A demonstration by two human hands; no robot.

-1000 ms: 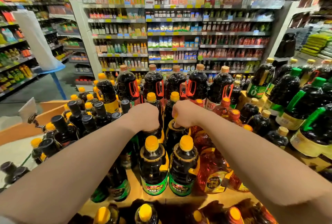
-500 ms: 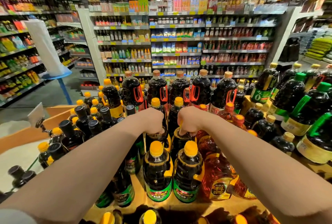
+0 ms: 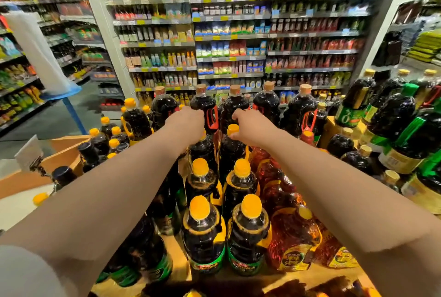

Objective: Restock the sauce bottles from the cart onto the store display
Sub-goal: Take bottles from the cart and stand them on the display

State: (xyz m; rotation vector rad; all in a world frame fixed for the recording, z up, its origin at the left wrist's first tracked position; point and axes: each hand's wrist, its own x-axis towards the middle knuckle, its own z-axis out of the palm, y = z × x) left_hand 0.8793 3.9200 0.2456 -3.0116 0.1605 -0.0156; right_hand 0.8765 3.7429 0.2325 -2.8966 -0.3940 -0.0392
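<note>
Nearest the camera, two yellow-capped soy sauce bottles [image 3: 202, 234] stand side by side on the wooden display surface [image 3: 177, 265], with two more just behind them and reddish-orange bottles [image 3: 293, 232] to their right. Past these, both arms reach forward. The left hand [image 3: 185, 123] is closed over the top of a dark sauce bottle [image 3: 202, 151] in the third row, hiding its cap. The right hand [image 3: 249, 127] curls its fingers about the neck of the neighbouring bottle [image 3: 232, 151], just beside the yellow cap. Beyond stands a row of larger, red-handled jugs [image 3: 205, 108], then the store shelves [image 3: 229, 36].

These bottles look full, so probably heavy and rigid, their smooth plastic apt to slip; the moulded side handle or the neck under the cap seems the surest hold. The cart is not visible, the lower edge cuts off more bottles, and labels are too blurred to read.
</note>
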